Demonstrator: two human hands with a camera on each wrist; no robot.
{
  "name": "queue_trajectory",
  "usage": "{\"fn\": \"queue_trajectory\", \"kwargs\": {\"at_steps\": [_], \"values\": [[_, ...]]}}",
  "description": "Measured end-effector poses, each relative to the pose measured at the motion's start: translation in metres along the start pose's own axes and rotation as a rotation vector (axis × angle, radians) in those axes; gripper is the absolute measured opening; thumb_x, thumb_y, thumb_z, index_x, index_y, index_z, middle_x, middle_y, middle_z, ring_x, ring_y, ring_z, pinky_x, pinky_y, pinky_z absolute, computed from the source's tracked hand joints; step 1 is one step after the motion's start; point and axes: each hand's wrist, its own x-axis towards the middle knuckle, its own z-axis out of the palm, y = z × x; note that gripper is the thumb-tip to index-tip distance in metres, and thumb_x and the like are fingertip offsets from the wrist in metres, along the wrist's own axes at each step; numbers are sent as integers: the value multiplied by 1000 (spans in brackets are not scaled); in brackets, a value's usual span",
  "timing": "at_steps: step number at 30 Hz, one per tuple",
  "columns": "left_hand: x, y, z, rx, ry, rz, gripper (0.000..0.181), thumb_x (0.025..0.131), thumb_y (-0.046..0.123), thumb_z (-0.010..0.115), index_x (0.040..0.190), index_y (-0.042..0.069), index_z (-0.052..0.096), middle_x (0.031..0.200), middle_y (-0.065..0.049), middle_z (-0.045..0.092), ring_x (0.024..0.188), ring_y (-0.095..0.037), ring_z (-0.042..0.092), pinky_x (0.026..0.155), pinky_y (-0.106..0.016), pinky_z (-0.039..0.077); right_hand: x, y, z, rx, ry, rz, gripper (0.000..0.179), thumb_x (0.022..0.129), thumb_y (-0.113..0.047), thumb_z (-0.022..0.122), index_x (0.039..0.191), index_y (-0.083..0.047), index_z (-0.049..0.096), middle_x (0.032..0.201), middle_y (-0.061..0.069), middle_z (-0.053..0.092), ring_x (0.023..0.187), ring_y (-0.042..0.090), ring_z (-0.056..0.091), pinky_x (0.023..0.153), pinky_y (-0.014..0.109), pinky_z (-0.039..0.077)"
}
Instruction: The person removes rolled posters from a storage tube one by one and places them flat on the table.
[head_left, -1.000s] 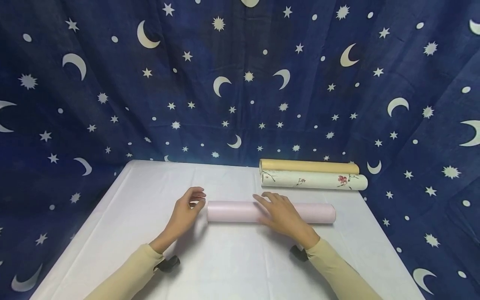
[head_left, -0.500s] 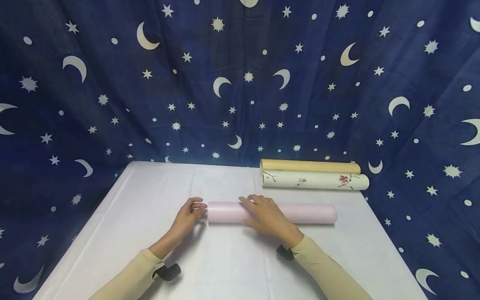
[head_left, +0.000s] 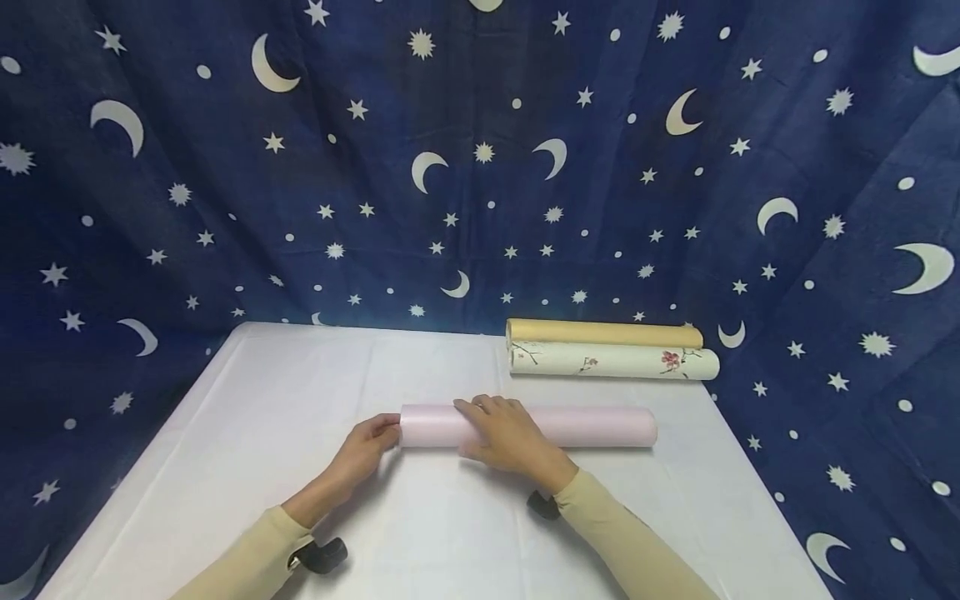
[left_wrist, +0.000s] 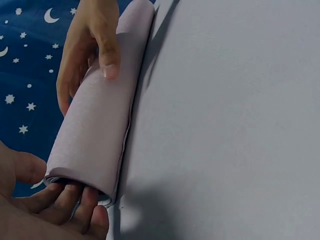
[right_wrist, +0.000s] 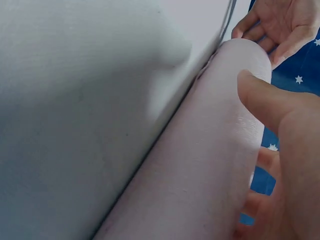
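And now the left hand has reached the smooth, pale-pink cylindrical roll on the white cloth-covered table, pinching its open left rim, while the right hand, slid leftward, curls over it, seemingly giving two-handed control.

starry blue curtain, white table
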Motion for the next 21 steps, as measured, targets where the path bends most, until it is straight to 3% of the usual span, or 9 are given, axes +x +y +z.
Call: {"fn": "queue_trajectory", "kwargs": {"at_steps": [5, 10, 13, 21], "values": [[1, -3, -1, -80, -61, -10, 48, 102, 23, 45, 141, -6, 44, 140, -22, 54, 131, -39, 51, 115, -59, 31, 6, 2, 7, -18, 17, 19, 75, 85, -55, 69, 148, -25, 42, 130, 2, 59, 114, 25, 59, 93, 43, 46], [7, -2, 3, -100, -46, -18, 46, 103, 24, 44, 139, -5, 45, 136, -20, 57, 126, -36, 55, 113, -59, 33, 9, 8, 6, -11, 38, -3, 75, 83, -54, 71, 147, -24, 44, 125, 2, 64, 107, 26, 62, 85, 42, 48], [10, 0, 4, -91, -21, -34, 46, 103, 24, 44, 138, -4, 47, 135, -19, 58, 126, -36, 55, 113, -59, 33, 10, 10, 6, 0, 26, 9, 77, 83, -55, 70, 147, -22, 44, 127, 2, 64, 110, 26, 62, 86, 43, 48], [13, 2, 8, -180, -55, -94, 49, 103, 25, 40, 143, -4, 40, 148, -20, 46, 143, -41, 33, 119, -60, 20, 11, 8, 6, 21, 5, 26, 75, 84, -56, 69, 145, -17, 47, 131, 5, 62, 115, 27, 60, 92, 47, 47]]}}
